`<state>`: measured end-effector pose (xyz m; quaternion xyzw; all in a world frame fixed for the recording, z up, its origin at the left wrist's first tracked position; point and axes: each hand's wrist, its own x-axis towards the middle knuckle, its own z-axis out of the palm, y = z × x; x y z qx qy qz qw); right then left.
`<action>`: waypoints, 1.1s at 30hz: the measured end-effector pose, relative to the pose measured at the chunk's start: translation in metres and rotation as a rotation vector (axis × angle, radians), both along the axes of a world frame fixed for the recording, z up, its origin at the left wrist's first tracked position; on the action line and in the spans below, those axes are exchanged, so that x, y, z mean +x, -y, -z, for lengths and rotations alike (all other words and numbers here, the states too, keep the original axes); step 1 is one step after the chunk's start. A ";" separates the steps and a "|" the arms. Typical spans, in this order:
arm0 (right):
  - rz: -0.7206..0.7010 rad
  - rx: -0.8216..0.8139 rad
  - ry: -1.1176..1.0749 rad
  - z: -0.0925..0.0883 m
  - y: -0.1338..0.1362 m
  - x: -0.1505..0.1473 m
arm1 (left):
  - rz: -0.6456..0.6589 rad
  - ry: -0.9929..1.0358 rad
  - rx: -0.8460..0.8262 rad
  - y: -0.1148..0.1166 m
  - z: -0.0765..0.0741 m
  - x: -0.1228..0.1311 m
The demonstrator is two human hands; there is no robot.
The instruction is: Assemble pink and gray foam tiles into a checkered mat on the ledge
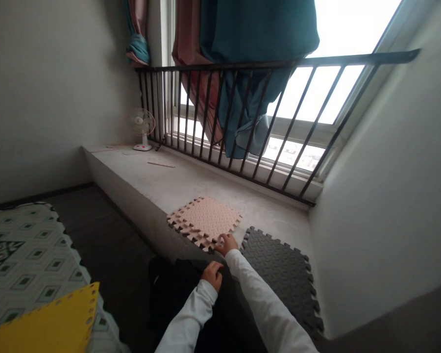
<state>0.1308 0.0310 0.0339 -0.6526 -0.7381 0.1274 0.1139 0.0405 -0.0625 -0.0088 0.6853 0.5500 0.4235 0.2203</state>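
A stack of pink foam puzzle mats (208, 218) lies on the pale ledge, its notched edges slightly out of line. My right hand (228, 243) is at the near right corner of the stack, thumb and fingers closed on the edge of a pink mat. Closer to me, my left hand (213, 276) hovers over my dark clothing, fingers bent and together, with nothing visible in them. Right of the stack, a dark grey foam puzzle mat (279, 269) lies flat on the ledge, partly covered by my right sleeve.
The ledge (132, 171) runs below a black metal railing (228, 166) and a window with teal and pink curtains (257, 29). A small fan (142, 128) stands at its far left end. On the floor lie a patterned mat (29, 255) and a yellow sheet (47, 318).
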 end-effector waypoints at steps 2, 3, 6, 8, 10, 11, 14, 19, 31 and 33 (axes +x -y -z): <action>0.014 0.021 -0.006 -0.002 0.005 -0.008 | 0.015 -0.034 -0.001 -0.001 0.001 0.001; 0.019 0.034 -0.011 -0.003 0.007 -0.011 | 0.010 -0.040 0.006 -0.001 0.002 0.002; 0.018 0.080 -0.036 -0.003 0.010 -0.019 | -0.074 0.008 0.052 -0.003 0.005 0.001; 0.002 0.122 -0.066 0.000 0.010 -0.024 | -0.173 0.092 0.100 -0.004 0.007 -0.001; -0.008 0.162 -0.095 0.006 0.009 -0.027 | -0.279 0.186 0.148 -0.005 0.008 -0.003; -0.007 0.175 -0.105 0.008 0.008 -0.029 | -0.333 0.229 0.168 -0.005 0.007 -0.004; 0.006 0.183 -0.108 0.016 0.008 -0.034 | -0.450 0.353 0.183 -0.005 0.005 -0.006; -0.029 0.181 -0.097 0.022 0.015 -0.038 | -0.518 0.499 0.160 -0.004 0.002 -0.005; -0.068 0.010 -0.055 0.018 0.023 -0.042 | -0.496 0.498 0.089 -0.002 -0.002 -0.006; -0.084 -0.002 -0.063 0.015 0.024 -0.040 | -0.496 0.499 0.096 -0.002 -0.002 -0.006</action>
